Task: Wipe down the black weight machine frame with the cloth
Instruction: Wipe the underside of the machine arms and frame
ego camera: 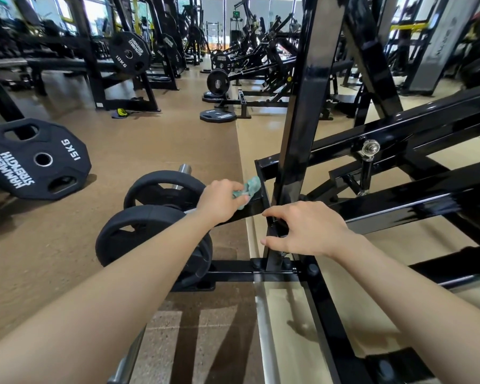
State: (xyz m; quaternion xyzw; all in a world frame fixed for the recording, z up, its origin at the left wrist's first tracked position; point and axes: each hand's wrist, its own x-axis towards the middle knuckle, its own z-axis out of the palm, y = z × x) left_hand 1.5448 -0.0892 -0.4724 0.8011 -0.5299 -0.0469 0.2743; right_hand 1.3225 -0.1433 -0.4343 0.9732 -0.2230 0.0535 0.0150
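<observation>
The black weight machine frame (pixel 302 112) rises in front of me, with slanted bars running to the right and a base bar on the floor. My left hand (pixel 219 200) grips a small crumpled green cloth (pixel 249 188) and presses it on the end of a low black frame arm near the upright post. My right hand (pixel 308 230) rests lower on the frame, its fingers curled round a thin slanted black strut just below the post.
Two black weight plates (pixel 161 217) sit on a peg by my left wrist. A 15 kg plate (pixel 36 159) leans at the left. More plates (pixel 218 115) and machines stand farther back. Brown rubber floor lies to the left, beige floor under the frame.
</observation>
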